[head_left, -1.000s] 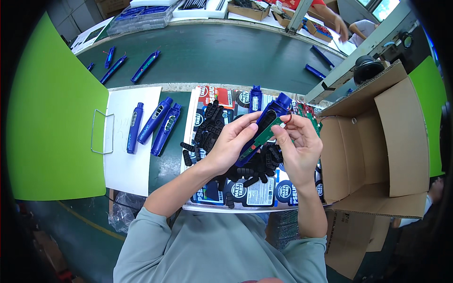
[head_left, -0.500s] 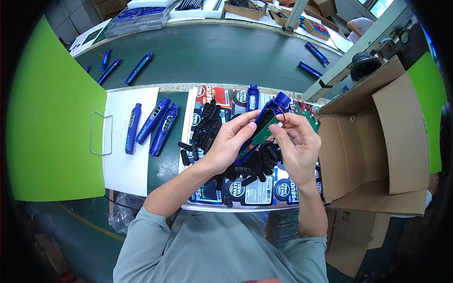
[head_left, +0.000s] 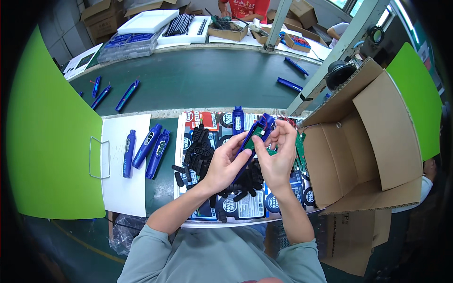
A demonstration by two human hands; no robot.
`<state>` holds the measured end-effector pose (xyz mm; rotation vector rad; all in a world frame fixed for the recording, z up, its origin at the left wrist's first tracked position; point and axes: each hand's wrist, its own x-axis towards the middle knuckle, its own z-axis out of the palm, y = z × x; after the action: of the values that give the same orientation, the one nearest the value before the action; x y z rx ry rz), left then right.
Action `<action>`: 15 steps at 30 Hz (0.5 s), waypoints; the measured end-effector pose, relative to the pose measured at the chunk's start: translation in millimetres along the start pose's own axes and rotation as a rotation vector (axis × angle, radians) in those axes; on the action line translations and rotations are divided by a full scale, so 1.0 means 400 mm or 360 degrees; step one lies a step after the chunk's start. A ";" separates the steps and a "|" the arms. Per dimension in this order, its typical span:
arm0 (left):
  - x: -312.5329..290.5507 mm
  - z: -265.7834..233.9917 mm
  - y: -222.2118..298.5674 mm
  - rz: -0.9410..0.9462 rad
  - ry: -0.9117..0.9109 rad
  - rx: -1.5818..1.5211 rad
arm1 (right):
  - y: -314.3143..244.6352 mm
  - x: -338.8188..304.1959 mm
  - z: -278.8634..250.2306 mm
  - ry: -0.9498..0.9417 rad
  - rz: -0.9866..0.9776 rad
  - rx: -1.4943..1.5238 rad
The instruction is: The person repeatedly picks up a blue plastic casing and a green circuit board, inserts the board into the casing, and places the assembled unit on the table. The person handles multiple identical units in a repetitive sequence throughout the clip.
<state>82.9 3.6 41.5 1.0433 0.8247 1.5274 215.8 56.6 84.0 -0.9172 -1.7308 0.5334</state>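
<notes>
My left hand [head_left: 223,166] is closed around a long blue plastic casing [head_left: 266,120], which lies tilted with its open side up. A narrow green circuit board [head_left: 255,134] sits in the casing's hollow. The thumb of my right hand [head_left: 277,160] presses on that board, while its other fingers curl beside the casing's upper end. Beneath my hands, small black ribbed pieces [head_left: 200,148] lie heaped on a printed sheet [head_left: 259,198]. Another blue casing [head_left: 238,120] stands just beyond them. More green boards with red wires [head_left: 300,148] lie to the right, partly hidden by my right hand.
An open cardboard box [head_left: 339,165] stands at the right. Several blue casings [head_left: 154,151] lie on the left, near white paper [head_left: 113,188] and a green panel [head_left: 56,141]. Across the back runs a green belt [head_left: 188,75] carrying more casings; a person in red [head_left: 250,8] is beyond.
The circuit board, held over the casing before, now lies down inside it with my right thumb on it. The view has tilted up, so the scene sits lower.
</notes>
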 end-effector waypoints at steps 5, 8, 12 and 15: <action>0.013 -0.007 -0.014 -0.0004 0.0052 0.0173 | 0.022 0.021 0.015 -0.0141 0.0312 0.0324; 0.015 -0.022 -0.024 0.0006 0.0049 0.0198 | 0.034 0.023 0.031 -0.0167 0.0386 0.0384; 0.018 -0.067 -0.043 -0.0034 0.0051 0.0288 | 0.066 0.012 0.063 -0.0186 0.0426 0.0395; 0.030 -0.109 -0.029 -0.0053 0.0093 0.0270 | 0.062 0.011 0.045 -0.0193 0.0486 0.0367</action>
<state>46.4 18.4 16.7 1.1059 1.0218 1.4857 206.1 76.6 62.4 -1.0039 -1.6026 0.9860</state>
